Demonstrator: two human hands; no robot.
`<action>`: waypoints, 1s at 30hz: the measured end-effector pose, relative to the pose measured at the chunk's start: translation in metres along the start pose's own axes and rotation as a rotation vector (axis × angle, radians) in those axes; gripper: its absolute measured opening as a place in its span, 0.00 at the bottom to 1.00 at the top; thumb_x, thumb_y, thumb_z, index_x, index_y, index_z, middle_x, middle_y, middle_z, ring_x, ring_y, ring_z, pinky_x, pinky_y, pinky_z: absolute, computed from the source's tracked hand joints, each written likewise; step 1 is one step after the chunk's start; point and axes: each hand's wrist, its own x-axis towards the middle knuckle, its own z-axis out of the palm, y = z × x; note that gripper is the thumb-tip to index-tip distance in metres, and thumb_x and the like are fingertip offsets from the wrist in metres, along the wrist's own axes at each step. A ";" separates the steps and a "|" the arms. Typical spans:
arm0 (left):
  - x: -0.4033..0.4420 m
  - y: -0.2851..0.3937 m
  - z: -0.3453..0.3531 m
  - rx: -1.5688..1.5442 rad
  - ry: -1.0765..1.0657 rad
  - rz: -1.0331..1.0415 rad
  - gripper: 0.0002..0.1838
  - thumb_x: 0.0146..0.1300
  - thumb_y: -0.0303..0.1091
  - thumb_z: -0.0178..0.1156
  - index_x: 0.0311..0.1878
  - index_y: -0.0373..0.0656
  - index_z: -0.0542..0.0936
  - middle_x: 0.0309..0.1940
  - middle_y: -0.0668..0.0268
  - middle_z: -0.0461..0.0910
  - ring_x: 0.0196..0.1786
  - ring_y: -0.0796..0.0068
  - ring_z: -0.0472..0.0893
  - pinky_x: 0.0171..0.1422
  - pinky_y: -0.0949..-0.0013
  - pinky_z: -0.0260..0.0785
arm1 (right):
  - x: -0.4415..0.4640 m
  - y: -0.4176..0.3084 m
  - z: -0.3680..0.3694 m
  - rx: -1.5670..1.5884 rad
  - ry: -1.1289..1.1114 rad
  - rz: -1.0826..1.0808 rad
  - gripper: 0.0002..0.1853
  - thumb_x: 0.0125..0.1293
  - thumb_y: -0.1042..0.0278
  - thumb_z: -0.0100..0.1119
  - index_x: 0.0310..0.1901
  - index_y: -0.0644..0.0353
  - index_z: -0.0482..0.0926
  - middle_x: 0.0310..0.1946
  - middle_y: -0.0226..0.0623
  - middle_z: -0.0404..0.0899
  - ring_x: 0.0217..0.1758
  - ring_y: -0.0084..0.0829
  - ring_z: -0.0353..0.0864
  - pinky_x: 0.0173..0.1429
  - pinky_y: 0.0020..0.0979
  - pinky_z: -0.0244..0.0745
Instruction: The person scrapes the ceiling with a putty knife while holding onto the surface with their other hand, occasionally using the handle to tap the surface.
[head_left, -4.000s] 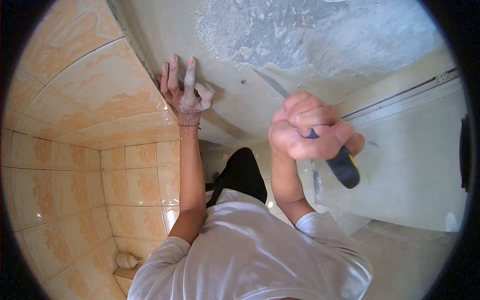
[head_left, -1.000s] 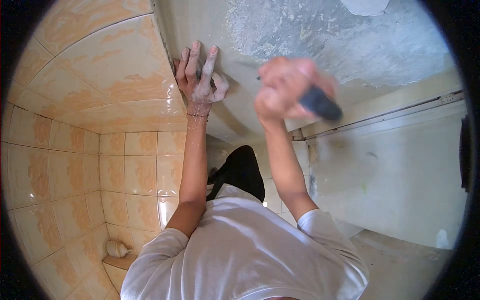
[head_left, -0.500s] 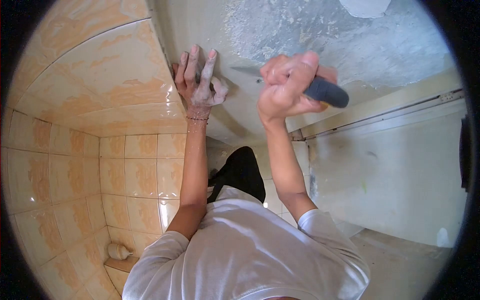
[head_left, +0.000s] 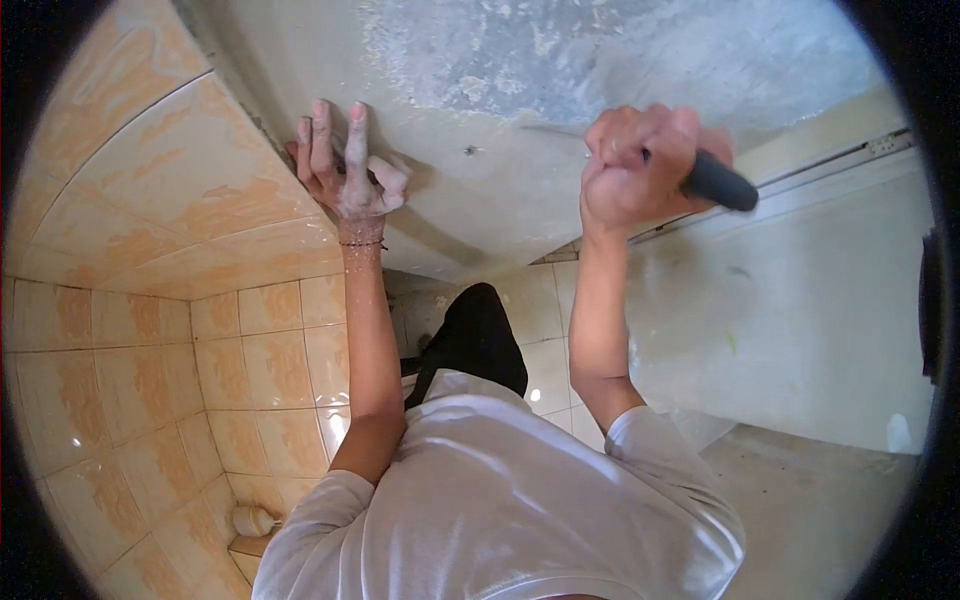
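Note:
My left hand (head_left: 350, 180), dusted with white powder, rests against the wall (head_left: 440, 190) beside the tiled corner, two fingers stretched upward and the others partly bent. It holds nothing. My right hand (head_left: 640, 165) is wrapped round a scraper with a dark handle (head_left: 728, 186), whose butt sticks out to the right. A thin blade (head_left: 550, 129) shows faintly to the left of the fist, close to the wall; whether its edge touches cannot be seen. Above both hands lies a rough grey patch (head_left: 490, 60) with flaking bits of coating.
Orange-and-cream tiles (head_left: 160, 200) cover the wall on the left. A pale door (head_left: 780, 310) stands to the right, with a metal-edged frame (head_left: 840, 160) above it. Low on the left, a whitish round container (head_left: 252, 520) sits on a small ledge. A small hole (head_left: 473, 151) marks the wall between my hands.
My view has shifted, so the wall and my left hand appear farther left. My right hand with the scraper has moved right along the wall, away from my left hand.

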 end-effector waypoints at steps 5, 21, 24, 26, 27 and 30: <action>0.002 0.001 0.004 -0.061 0.058 0.018 0.36 0.75 0.61 0.34 0.68 0.45 0.77 0.69 0.44 0.69 0.71 0.45 0.68 0.76 0.40 0.61 | 0.007 -0.031 -0.008 0.008 -0.222 -0.223 0.07 0.67 0.68 0.47 0.34 0.55 0.59 0.06 0.26 0.48 0.07 0.19 0.44 0.10 0.25 0.47; 0.002 0.002 0.006 -0.064 0.070 0.003 0.32 0.70 0.51 0.40 0.66 0.43 0.79 0.68 0.44 0.70 0.70 0.46 0.70 0.78 0.42 0.58 | -0.030 0.021 -0.040 -0.318 -0.260 -0.224 0.16 0.64 0.78 0.51 0.46 0.46 0.61 0.15 0.29 0.63 0.12 0.22 0.57 0.17 0.27 0.61; -0.001 0.002 0.004 -0.072 0.039 -0.040 0.41 0.72 0.67 0.35 0.66 0.43 0.79 0.68 0.44 0.70 0.70 0.46 0.69 0.78 0.42 0.59 | -0.016 -0.013 -0.023 -0.141 -0.387 -0.276 0.14 0.67 0.72 0.49 0.50 0.48 0.58 0.13 0.30 0.62 0.10 0.23 0.56 0.14 0.26 0.59; -0.001 0.002 0.006 -0.102 0.049 -0.024 0.48 0.69 0.76 0.30 0.67 0.43 0.78 0.69 0.44 0.69 0.71 0.46 0.69 0.77 0.42 0.59 | -0.013 -0.015 -0.012 -0.135 -0.237 -0.248 0.11 0.67 0.71 0.49 0.44 0.50 0.57 0.12 0.30 0.60 0.09 0.22 0.54 0.13 0.26 0.56; -0.001 0.002 0.007 -0.102 0.045 -0.024 0.48 0.69 0.76 0.30 0.67 0.43 0.78 0.69 0.44 0.69 0.71 0.46 0.69 0.77 0.42 0.59 | -0.013 -0.016 -0.007 -0.133 -0.160 -0.236 0.10 0.68 0.70 0.48 0.41 0.52 0.56 0.12 0.30 0.59 0.08 0.22 0.52 0.12 0.25 0.54; 0.001 0.001 0.005 -0.088 0.053 -0.015 0.46 0.70 0.75 0.32 0.67 0.44 0.78 0.69 0.44 0.69 0.71 0.46 0.69 0.78 0.42 0.59 | -0.012 -0.016 0.007 -0.112 0.070 -0.203 0.11 0.68 0.69 0.48 0.33 0.55 0.55 0.10 0.30 0.56 0.07 0.20 0.48 0.10 0.24 0.50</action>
